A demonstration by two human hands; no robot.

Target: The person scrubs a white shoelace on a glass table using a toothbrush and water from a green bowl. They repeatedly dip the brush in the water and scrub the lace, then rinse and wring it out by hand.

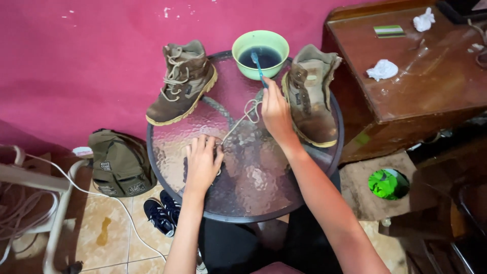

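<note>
The left hand is lying flat on the round textured glass table, fingers spread, pinning one end of a pale beige bootlace. The right hand is closing around a blue toothbrush, its head dipping into the green bowl of dark liquid. The lace is running between both hands. Two worn brown leather boots are flanking the bowl.
</note>
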